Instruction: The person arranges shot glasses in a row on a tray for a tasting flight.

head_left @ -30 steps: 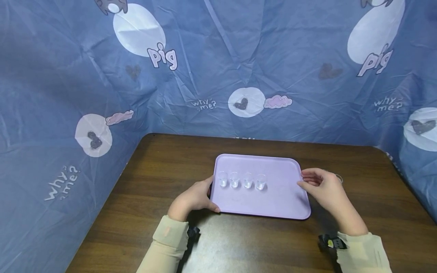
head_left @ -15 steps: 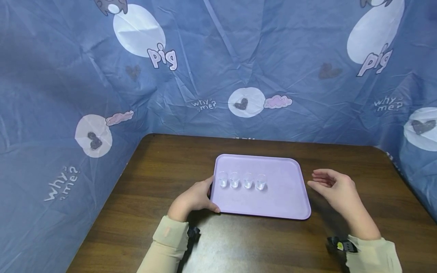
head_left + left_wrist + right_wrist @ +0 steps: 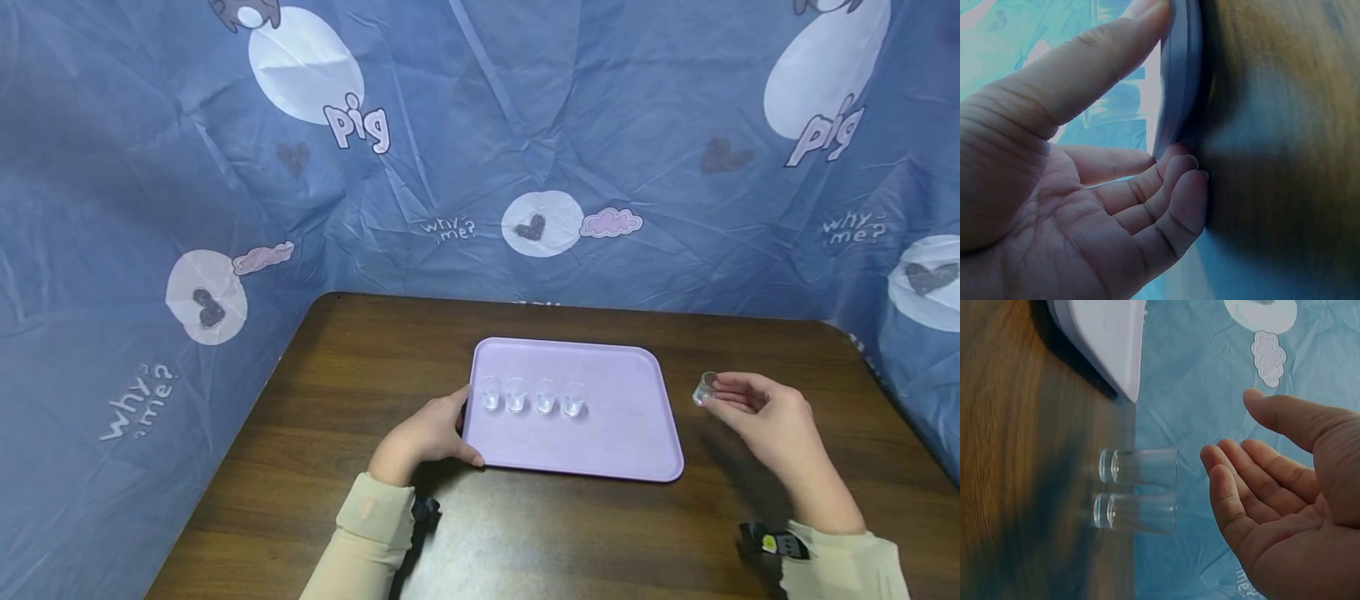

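The left hand (image 3: 423, 435) grips the near-left corner of the lilac tray (image 3: 622, 442), thumb lying on top of the rim and fingers (image 3: 1172, 187) curled under the edge. On the tray a row of four small clear glasses (image 3: 532, 395) stands upright, close together, toward nine o'clock of its middle.

Off the tray at three o'clock, the right hand (image 3: 765, 417) sits on the brown bench (image 3: 360, 375) with its fingers loosely spread and gently curved. The wrist view shows it holding nothing, palm turned toward two more clear glasses (image 3: 1138, 490) standing side by side just beyond the fingertips (image 3: 1216, 469), apart from them by a small gap. From the head view only one of these glasses (image 3: 705, 388) shows, peeking out at nine o'clock of the hand.

I would judge these glasses light, hard, smooth and easily tipped or chipped, so a pinch around the side wall between thumb and fingers looks the safest hold. The tray looks stiff and light, but with glasses loose on it it would want lifting level by both short edges
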The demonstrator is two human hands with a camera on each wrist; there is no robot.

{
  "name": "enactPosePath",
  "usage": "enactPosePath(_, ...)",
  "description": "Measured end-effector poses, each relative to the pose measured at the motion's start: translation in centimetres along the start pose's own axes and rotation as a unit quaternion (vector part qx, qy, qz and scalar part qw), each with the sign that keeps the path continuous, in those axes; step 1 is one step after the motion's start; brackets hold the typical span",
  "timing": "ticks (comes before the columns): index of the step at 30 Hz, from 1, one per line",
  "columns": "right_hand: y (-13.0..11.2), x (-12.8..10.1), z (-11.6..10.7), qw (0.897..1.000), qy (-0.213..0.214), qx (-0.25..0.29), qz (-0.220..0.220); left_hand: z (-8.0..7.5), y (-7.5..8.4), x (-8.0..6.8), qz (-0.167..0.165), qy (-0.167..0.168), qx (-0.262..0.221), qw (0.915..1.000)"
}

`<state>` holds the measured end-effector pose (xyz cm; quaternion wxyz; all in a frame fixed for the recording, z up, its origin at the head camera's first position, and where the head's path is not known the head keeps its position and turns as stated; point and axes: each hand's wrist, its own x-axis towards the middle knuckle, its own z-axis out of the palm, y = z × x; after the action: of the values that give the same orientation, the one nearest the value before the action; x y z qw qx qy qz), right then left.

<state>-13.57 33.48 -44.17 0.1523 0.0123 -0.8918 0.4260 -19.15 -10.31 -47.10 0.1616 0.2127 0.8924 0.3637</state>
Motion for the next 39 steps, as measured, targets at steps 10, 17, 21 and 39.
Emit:
enactPosePath(10,1.0,-0.1,-1.2,1.000,0.020,-0.012,0.006,0.0,-0.2,0.1,0.001,0.000,0.000,1.0000)
enactPosePath(17,1.7,-0.3,-2.1,0.998,0.040,-0.035,0.022,0.0,-0.2,0.1,0.001,0.001,0.001,1.0000)
enactPosePath(21,2.3,-0.2,-2.5,0.997,0.059,-0.038,0.030,0.0,-0.1,0.1,0.000,0.001,-0.001,1.0000)
enactPosePath(39,4.8,0.6,-2.2,0.989,0.013,-0.122,0.082,0.1,-0.3,0.2,-0.001,0.001,-0.002,1.0000)
